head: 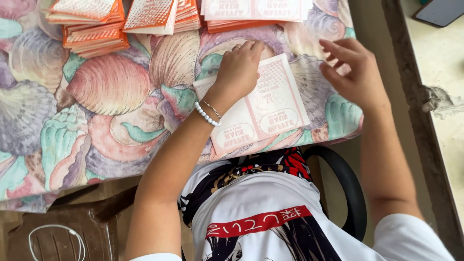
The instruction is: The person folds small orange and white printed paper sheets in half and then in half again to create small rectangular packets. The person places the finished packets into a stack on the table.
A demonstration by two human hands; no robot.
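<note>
I am pressing a flat, unfolded pink-and-white carton blank point(263, 108) onto the shell-patterned worktop point(96, 96) near its front edge, its long axis running from near-left to far-right. My left hand point(239, 70) is lying fingers-together on it; my right hand point(355, 70) is hovering spread, holding nothing. Folded orange cartons point(92, 29) are stacking up at the far edge, so this blank looks not yet folded.

You've got a seashell-print tablecloth point(96, 96), orange carton stacks point(92, 29) along the far edge, a dark phone point(440, 10) on the ledge, and a white cable point(53, 239) on the brown stool.
</note>
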